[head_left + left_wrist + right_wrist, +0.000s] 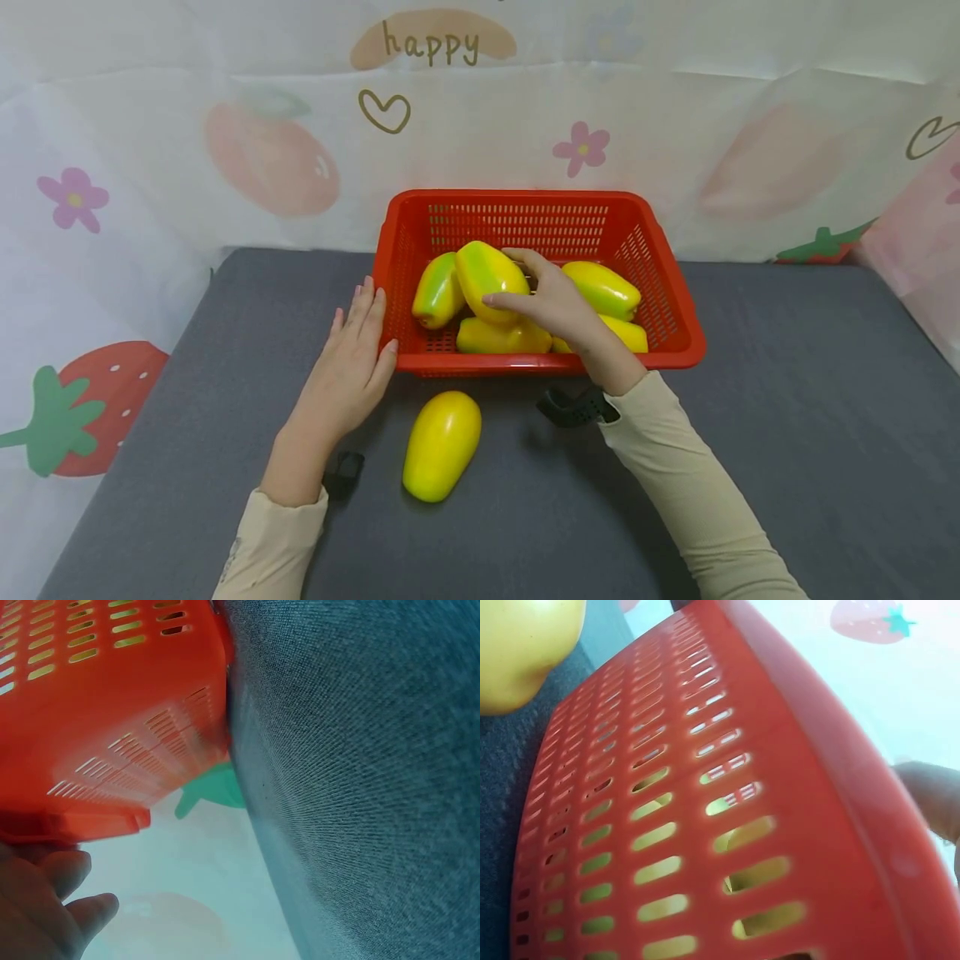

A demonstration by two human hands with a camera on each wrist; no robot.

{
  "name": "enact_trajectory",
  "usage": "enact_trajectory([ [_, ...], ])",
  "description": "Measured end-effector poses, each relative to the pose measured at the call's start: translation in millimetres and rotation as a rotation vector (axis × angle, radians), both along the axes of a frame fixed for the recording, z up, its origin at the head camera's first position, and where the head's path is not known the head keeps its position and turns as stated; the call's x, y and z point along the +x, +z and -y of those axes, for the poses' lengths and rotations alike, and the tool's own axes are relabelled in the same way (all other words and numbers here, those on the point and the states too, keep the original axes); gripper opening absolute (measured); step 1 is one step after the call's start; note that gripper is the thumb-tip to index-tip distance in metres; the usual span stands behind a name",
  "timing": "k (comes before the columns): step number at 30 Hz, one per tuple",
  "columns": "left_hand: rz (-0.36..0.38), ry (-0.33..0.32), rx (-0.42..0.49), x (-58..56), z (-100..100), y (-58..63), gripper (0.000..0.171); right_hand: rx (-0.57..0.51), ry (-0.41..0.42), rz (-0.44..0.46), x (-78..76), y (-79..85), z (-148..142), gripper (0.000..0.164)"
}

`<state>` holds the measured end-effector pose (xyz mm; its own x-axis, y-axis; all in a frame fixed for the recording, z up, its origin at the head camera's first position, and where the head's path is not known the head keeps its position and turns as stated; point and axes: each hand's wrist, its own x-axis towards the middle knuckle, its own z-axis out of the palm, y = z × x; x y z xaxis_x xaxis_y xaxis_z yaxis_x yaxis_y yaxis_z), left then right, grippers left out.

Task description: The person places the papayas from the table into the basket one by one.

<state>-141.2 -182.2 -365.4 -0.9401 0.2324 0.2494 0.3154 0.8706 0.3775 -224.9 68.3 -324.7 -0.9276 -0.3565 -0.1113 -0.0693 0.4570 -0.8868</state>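
Observation:
A red plastic basket (517, 361) holds several yellow-green papayas, among them one at the left (437, 292) and one at the right (602, 287). My right hand (558, 308) reaches over the front rim and grips a papaya (483, 279) from its right side, thumb in front and fingers behind. This papaya overlaps the fruit around it. On the left, my left hand (348, 367) rests against the basket's side with straight fingers, the fingertips along the rim. Another yellow papaya (442, 446) lies on the table in front of the basket, between the two forearms.
The basket stands on a grey cloth-covered table (787, 400), near its back edge. Behind it hangs a pale printed curtain (480, 125) with fruit and flowers. Dark wrist-worn devices show under both wrists, one at the right (573, 408).

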Motion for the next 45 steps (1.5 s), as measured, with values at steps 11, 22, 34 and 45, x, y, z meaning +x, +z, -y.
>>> enact_trajectory([
  [11,-0.011,-0.005,-0.001,-0.6,0,-0.2,0.062,-0.011,0.047,-0.024,0.7,-3.3,1,0.078],
  [22,0.002,0.003,-0.002,-0.4,1,-0.7,0.064,-0.151,0.049,-0.117,8.3,-4.6,-5,0.061],
  [34,0.002,0.000,0.000,0.2,0,0.6,0.064,-0.351,0.178,-0.198,51.2,-5.6,-24,0.050],
  [45,0.003,-0.012,0.005,0.4,1,0.3,0.063,-0.372,0.293,-0.231,82.4,-11.9,-29,0.050],
])
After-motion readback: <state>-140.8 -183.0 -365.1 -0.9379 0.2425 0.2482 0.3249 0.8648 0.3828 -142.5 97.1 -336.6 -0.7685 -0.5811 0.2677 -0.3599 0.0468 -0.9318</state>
